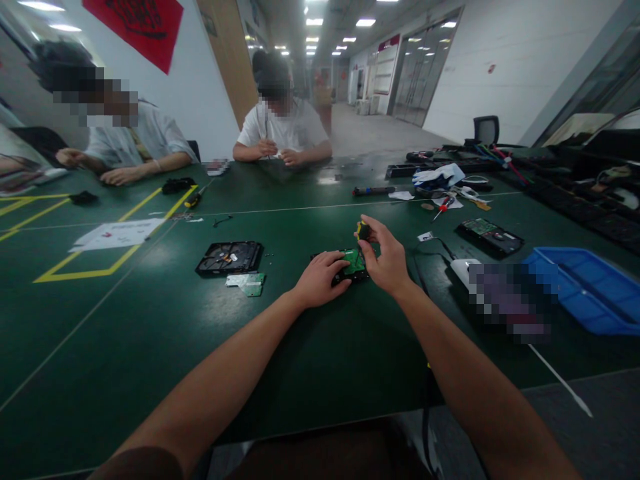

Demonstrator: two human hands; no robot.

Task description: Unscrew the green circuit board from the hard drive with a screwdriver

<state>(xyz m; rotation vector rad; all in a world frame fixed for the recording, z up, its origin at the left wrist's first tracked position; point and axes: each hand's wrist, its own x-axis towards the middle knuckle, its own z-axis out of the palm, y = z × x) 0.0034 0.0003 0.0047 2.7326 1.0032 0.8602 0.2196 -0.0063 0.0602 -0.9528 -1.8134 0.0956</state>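
Note:
A hard drive (354, 268) lies on the table with its green circuit board facing up. My left hand (321, 279) grips its left side, fingers across the top and thumb along the near edge. In my right hand (387, 259), closed around the handle, is a yellow-and-black screwdriver (363, 231). It stands nearly upright, with its shaft pointing down at the board; the tip's exact contact is too small to tell. Left of my hands lies another hard drive (230, 257), its board side bare, with a detached green circuit board (246, 283) beside it.
A third hard drive (490, 237) and a blue tray (590, 290) are on the right. A cabled white device (463, 272) lies near my right forearm. Farther back are a red screwdriver (443, 208) and white gloves (439, 176). Two co-workers (283, 130) sit across the green table (165, 347).

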